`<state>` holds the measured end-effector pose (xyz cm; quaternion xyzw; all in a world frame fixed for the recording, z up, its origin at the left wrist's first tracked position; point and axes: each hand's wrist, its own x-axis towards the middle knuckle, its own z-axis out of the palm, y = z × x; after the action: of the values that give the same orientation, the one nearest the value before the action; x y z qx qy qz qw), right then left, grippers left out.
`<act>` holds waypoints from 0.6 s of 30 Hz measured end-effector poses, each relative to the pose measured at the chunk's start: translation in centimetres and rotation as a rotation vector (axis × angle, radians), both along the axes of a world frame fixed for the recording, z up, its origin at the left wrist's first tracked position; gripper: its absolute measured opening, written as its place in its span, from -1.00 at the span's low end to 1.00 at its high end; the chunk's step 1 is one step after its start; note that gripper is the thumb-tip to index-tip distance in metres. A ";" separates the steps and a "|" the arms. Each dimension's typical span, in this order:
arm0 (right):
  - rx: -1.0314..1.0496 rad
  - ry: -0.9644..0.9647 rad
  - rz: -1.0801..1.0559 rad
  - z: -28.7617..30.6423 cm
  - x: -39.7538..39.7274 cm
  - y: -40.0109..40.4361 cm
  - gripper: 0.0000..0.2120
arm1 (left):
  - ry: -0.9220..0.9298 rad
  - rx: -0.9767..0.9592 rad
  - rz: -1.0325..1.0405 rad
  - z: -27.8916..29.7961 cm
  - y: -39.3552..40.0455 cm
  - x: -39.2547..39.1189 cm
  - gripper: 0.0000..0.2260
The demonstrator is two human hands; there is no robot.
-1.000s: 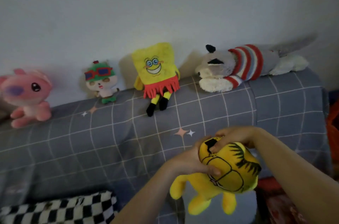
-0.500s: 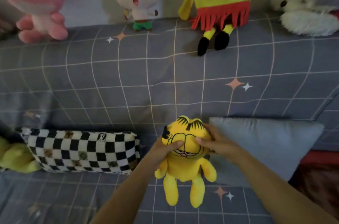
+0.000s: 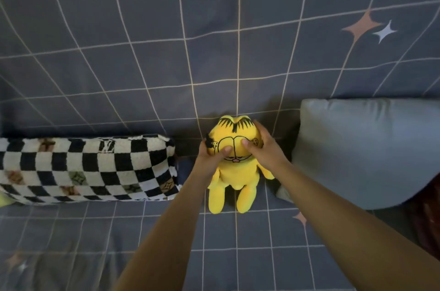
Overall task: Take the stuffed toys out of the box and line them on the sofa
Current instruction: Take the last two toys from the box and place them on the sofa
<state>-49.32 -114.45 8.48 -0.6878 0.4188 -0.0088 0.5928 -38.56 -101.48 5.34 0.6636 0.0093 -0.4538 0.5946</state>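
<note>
Lowered onto sofa seat, yellow cat toy sits upright w/ head clasped btwn left hand & right hand.

The checkered cushion is cut off by the left picture edge. The grey pillow, right of the yellow cat toy, runs past the right edge. Both thumbs hide the toy's eyes; fingers behind its head are concealed.

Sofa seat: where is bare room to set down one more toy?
Bare seat lies in front of the checkered cushion. It is crowded between that and the grey pillow, where both hands, left hand and right hand, hold the yellow cat toy.
</note>
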 end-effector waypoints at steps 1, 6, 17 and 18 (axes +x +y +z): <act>-0.014 0.017 0.003 0.0 0.0 0.1 -0.30 | -0.002 -0.003 0.006 -0.1 0.1 0.0 -0.36; -0.045 0.088 -0.061 0.5 -0.9 1.1 -0.17 | -0.042 0.043 -0.027 0.9 0.7 -0.5 -0.14; -0.223 0.150 -0.089 1.1 -2.6 2.4 -0.19 | -0.253 0.229 -0.088 3.6 -0.7 -1.7 -0.09; -0.246 0.153 -0.094 1.1 -2.7 2.5 -0.21 | -0.273 0.244 -0.081 3.8 -0.7 -1.8 -0.10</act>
<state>-51.99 -111.90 9.61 -0.7336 0.4904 -0.0353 0.4691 -40.41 -102.19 9.09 0.7862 -0.0433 -0.3784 0.4866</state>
